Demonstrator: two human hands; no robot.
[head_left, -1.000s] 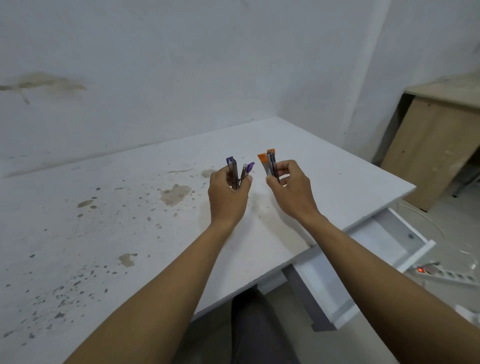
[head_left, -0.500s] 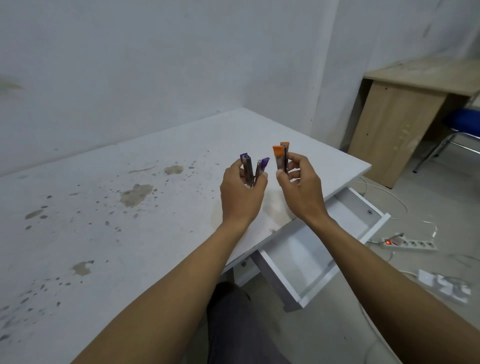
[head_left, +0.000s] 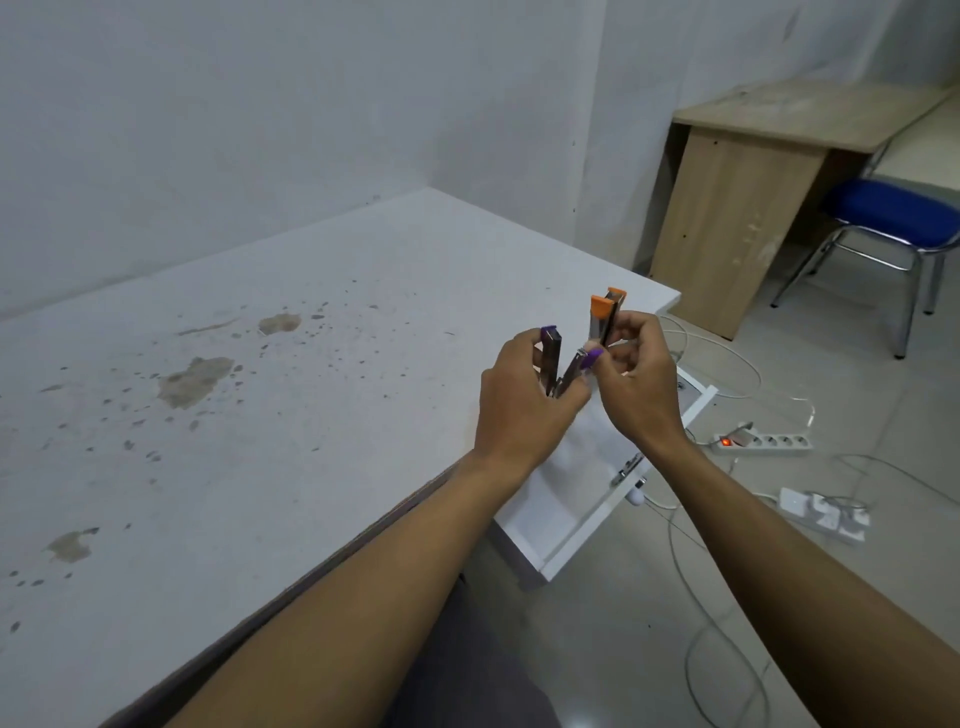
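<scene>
The purple stapler (head_left: 551, 358) stands upright in the left hand (head_left: 519, 410). The curled fingers grip its hinge end, and its two arms splay in a V above them. Just right of that grip, the right hand (head_left: 639, 384) pinches the orange stapler (head_left: 605, 317), also upright, its arms nearly together and its tips higher. The purple stapler's right tip meets the right hand's fingers; whether they touch I cannot tell.

Both grips hang over the near right corner of the white table (head_left: 260, 441), whose front edge passes under the left forearm. Below the hands an open drawer (head_left: 561, 509) juts out. Right of the grips lies floor with a power strip (head_left: 763, 445). A wooden desk (head_left: 737, 208) and a blue chair (head_left: 898, 213) stand well apart beyond it. Left of the grips the stained tabletop spreads to the wall.
</scene>
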